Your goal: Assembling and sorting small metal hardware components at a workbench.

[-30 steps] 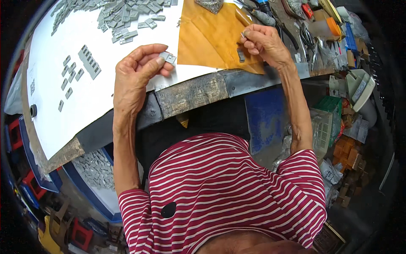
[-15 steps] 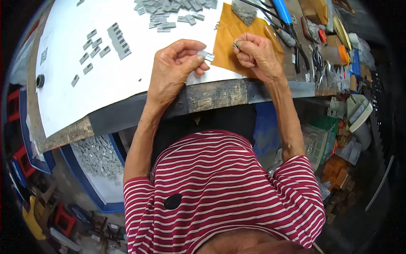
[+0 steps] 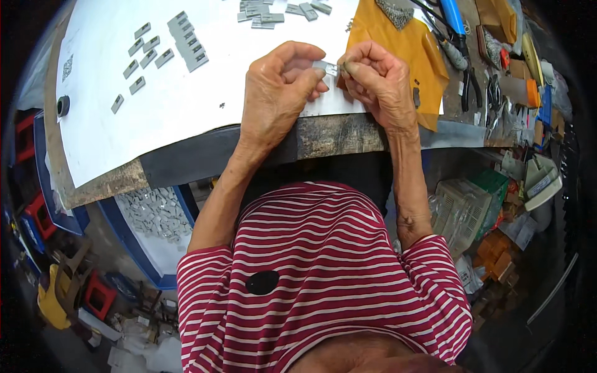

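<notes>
Above the table's near edge, my left hand (image 3: 280, 87) pinches a small flat grey metal piece (image 3: 326, 67) between thumb and fingers. My right hand (image 3: 380, 81) is closed at the right end of that piece, its thumb and fingertips pressed together. Whatever tiny thing they hold is hidden by the fingers. Beneath the right hand lies a mustard-yellow sheet (image 3: 429, 74), with a small dark part (image 3: 416, 97) on it. Similar grey pieces lie on the white paper (image 3: 124, 155): several loose ones (image 3: 148, 58), a slanting row (image 3: 188, 42) and a far pile (image 3: 264, 17).
A heap of tiny metal bits (image 3: 396, 12) rests on the yellow sheet. Black-handled pliers (image 3: 467, 81) and a blue tool (image 3: 452, 15) lie to the right. A black ring (image 3: 63, 105) sits far left. Below the worn table edge (image 3: 339, 133) is a blue-rimmed tray (image 3: 124, 239) of grey pieces.
My right hand has moved left to meet the grey piece in my left hand. The view has shifted, so the table items sit higher in it.
</notes>
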### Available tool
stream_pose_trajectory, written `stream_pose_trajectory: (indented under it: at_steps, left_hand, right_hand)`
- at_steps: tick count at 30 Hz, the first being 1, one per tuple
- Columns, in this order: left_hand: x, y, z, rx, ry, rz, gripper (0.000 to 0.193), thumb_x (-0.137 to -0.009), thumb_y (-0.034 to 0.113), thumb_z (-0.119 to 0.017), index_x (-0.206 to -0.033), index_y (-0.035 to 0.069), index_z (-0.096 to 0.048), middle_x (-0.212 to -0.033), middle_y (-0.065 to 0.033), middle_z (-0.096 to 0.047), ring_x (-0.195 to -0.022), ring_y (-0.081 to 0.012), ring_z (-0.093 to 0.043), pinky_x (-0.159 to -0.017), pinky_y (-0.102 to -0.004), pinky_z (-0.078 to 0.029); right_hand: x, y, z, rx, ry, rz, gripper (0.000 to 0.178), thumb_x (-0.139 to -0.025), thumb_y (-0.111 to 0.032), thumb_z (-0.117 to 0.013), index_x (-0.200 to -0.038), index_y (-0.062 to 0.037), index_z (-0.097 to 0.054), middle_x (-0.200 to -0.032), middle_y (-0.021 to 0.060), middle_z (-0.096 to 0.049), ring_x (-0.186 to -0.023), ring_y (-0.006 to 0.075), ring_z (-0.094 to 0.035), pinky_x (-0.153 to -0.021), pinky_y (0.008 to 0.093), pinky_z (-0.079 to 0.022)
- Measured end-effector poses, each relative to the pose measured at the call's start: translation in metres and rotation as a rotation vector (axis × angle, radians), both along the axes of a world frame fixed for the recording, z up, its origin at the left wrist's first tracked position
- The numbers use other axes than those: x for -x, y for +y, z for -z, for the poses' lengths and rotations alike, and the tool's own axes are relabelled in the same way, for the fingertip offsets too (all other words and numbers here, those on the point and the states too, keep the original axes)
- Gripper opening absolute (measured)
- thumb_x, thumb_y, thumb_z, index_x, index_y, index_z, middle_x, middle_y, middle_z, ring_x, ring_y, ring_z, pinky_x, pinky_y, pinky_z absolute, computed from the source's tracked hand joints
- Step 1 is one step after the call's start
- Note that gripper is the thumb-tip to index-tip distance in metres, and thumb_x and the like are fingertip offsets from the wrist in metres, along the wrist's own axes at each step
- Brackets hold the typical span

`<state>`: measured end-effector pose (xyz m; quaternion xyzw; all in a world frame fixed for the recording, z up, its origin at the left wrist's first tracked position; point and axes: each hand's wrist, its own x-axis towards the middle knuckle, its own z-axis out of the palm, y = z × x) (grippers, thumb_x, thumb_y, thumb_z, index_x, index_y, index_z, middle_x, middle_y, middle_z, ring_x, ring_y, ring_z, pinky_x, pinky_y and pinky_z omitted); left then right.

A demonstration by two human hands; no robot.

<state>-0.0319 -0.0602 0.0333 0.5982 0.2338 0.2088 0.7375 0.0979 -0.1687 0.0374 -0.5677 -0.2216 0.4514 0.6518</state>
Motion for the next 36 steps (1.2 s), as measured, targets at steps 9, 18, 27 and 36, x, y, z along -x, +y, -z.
stream_pose_trajectory:
  at_steps: [9,18,27,36]
  left_hand:
    - [-0.0026,-0.0011,0.0035,-0.027,0.001,0.035,0.017,-0.080,0.003,-0.056,-0.095,-0.005,-0.057,-0.072,-0.0065,-0.060,-0.062,-0.0078,-0.058,-0.055,-0.0182,-0.047]
    - [-0.0012,-0.0015,0.0077,-0.070,-0.029,0.048,0.018,-0.080,0.005,-0.057,-0.095,-0.004,-0.058,-0.071,-0.0062,-0.061,-0.062,-0.0081,-0.059,-0.056,-0.0181,-0.048]
    - [-0.0005,-0.0009,0.0081,-0.049,-0.043,0.045,0.018,-0.080,0.006,-0.058,-0.095,-0.004,-0.058,-0.071,-0.0070,-0.062,-0.063,-0.0090,-0.060,-0.056,-0.0182,-0.049]
    - [0.0008,0.0008,0.0075,0.017,-0.057,0.038,0.019,-0.079,0.005,-0.059,-0.095,-0.005,-0.058,-0.070,-0.0088,-0.062,-0.062,-0.0101,-0.061,-0.055,-0.0182,-0.050]
  right_hand:
    - [-0.0010,-0.0027,0.0041,0.018,-0.201,-0.017,0.011,-0.076,-0.002,-0.061,-0.085,0.0028,-0.056,-0.065,0.0033,-0.058,-0.049,0.0031,-0.049,-0.042,0.0145,-0.036]
    - [-0.0003,-0.0045,0.0072,0.037,-0.229,0.004,0.013,-0.075,-0.002,-0.063,-0.085,0.0023,-0.056,-0.065,0.0027,-0.057,-0.049,0.0034,-0.049,-0.041,0.0153,-0.037]
    - [0.0000,-0.0022,0.0053,0.050,-0.266,-0.037,0.012,-0.077,-0.004,-0.062,-0.085,0.0028,-0.057,-0.063,0.0017,-0.056,-0.049,0.0040,-0.049,-0.043,0.0156,-0.038]
    - [0.0036,0.0003,0.0056,0.042,-0.293,-0.052,0.011,-0.080,-0.006,-0.059,-0.087,0.0031,-0.058,-0.064,0.0011,-0.056,-0.050,0.0045,-0.049,-0.043,0.0166,-0.039]
